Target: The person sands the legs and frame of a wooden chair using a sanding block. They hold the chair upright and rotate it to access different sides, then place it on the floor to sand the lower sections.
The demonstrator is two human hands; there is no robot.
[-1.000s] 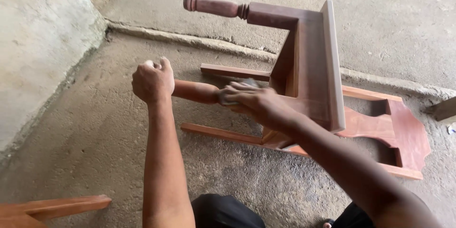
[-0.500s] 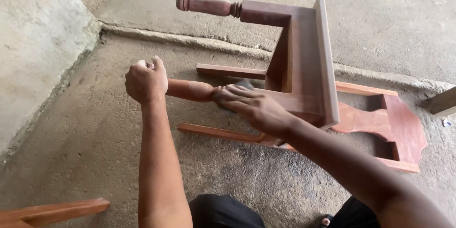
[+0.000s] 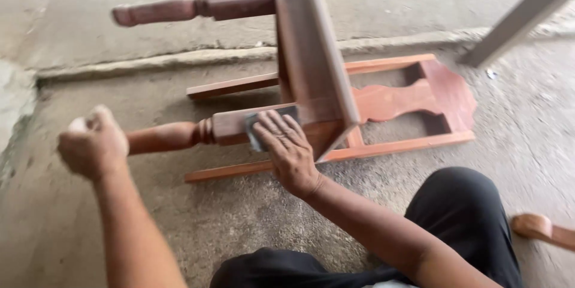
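A reddish-brown wooden chair (image 3: 317, 66) lies on its back on the concrete floor, its two front legs pointing left. My left hand (image 3: 93, 143) is clenched around the end of the nearer turned leg (image 3: 171, 136). My right hand (image 3: 287, 150) presses a grey piece of sandpaper (image 3: 259, 127) flat against the square upper part of that same leg, next to the seat's edge. The sandpaper is mostly hidden under my fingers. The chair's carved backrest (image 3: 413, 99) rests on the floor to the right.
A raised concrete ledge (image 3: 179, 57) runs across behind the chair. A grey slanted bar (image 3: 521, 15) crosses the top right corner. Another wooden piece (image 3: 539, 228) lies at the right edge beside my dark-trousered knee (image 3: 461, 210).
The view has swung closer and to the right. My right hand has slid along the leg toward the seat. My left hand still grips the leg's end.
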